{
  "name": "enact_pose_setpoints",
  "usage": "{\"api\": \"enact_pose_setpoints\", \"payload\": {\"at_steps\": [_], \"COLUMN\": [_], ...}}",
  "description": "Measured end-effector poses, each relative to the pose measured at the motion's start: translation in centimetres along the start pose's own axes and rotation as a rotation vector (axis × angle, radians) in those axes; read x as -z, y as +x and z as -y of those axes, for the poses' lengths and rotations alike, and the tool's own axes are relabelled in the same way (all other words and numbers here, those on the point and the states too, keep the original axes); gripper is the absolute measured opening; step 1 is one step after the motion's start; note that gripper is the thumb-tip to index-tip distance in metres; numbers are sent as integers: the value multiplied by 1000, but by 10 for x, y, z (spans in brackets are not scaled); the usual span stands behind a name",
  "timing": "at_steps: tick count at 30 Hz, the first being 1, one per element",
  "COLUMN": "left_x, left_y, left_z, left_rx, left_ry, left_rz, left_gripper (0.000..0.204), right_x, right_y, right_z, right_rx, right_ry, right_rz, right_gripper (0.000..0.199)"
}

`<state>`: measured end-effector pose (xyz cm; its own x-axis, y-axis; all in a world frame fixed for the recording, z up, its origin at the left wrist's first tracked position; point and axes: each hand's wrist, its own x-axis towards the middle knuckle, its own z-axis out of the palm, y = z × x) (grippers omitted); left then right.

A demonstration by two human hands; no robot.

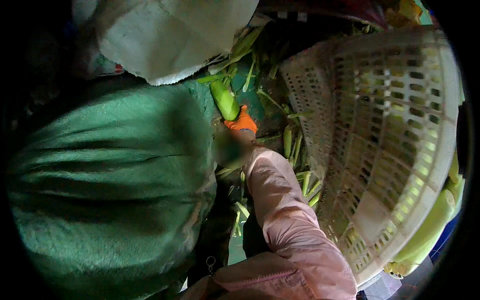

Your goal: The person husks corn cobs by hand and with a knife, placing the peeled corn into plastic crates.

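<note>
My right hand (242, 122), in an orange glove, reaches down from a pink sleeve (290, 215). It is closed round the near end of a green ear of corn in its husk (223, 99), whose other end points up and slightly left. The ear is over the floor, just right of a full green woven sack (115, 155). A blurred dark patch sits beside my right wrist and hides what is there. My left hand does not show.
A large white plastic basket (425, 200) with slatted sides stands tilted on the right, pale green ears visible through it. Above the sack hangs a white woven sack (165, 40). Loose husks and stalks (310, 187) litter the floor between sack and basket.
</note>
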<state>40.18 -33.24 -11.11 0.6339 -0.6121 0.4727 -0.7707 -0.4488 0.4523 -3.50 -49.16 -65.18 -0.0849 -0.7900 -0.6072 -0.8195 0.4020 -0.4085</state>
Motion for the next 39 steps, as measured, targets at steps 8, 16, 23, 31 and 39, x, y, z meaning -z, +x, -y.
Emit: {"api": "enact_pose_setpoints", "payload": {"at_steps": [8,16,23,31,39], "left_x": [-1,-28,-43,63,150], "left_y": [5,-2,6,13,-18], "left_z": [5,12,-50,-147,-226], "left_rx": [-17,106,283,353,499], "left_ry": [47,-62,-92,-905,-1409], "left_rz": [11,34,233,541,534], "left_gripper": [70,77,90,59,46], "right_x": [31,107,249,488,710], "right_y": [-7,-205,-399,-475,-407], "right_z": [43,35,45,195,370], "right_rx": [-163,-466,-119,405,764], "right_ry": [98,993,1008,1065,682], "right_rz": [326,468,396,-80,-938], "right_gripper": [92,62,55,39,89]}}
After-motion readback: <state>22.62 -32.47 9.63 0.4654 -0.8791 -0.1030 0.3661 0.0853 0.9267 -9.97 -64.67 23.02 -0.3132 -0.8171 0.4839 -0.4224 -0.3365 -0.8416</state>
